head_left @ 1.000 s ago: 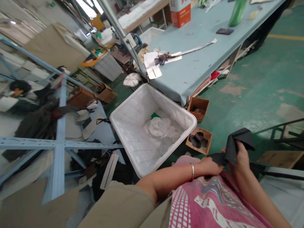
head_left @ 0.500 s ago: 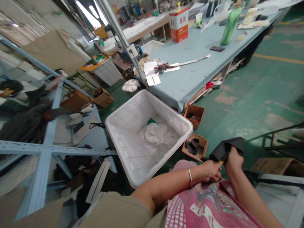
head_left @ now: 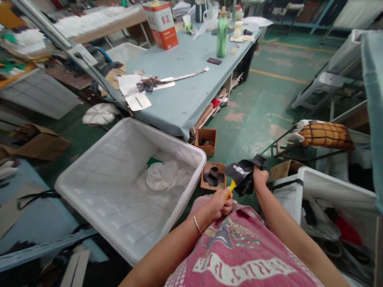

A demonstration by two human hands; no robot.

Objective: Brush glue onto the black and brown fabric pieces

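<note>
My left hand [head_left: 222, 202], with a bangle on its wrist, is closed round a tool with a yellow handle [head_left: 231, 188]. The tool's far end meets the black sheet material and its kind does not show. My right hand [head_left: 261, 177] grips the black sheet material [head_left: 248, 172] by its right side. This material looks folded or in several layers, and a whitish patch shows on its upper face. Both hands are close together in front of the pink printed apron [head_left: 236, 255]. Just left of the black material, a small open box [head_left: 204, 184] on the floor holds dark pieces.
A large white plastic bin [head_left: 98, 175] with clear plastic bags inside stands at left. Beyond it is a blue-covered table [head_left: 167, 103] carrying a red-and-white can [head_left: 163, 30] and a green bottle [head_left: 222, 36]. Another white bin [head_left: 332, 179] stands at right, near a stool with an orange cushion [head_left: 326, 133].
The view has swung right, bringing the right-hand bin and cushion in. The black material has turned, showing its whitish patch, and more of the yellow handle shows. Both hands keep their hold.
</note>
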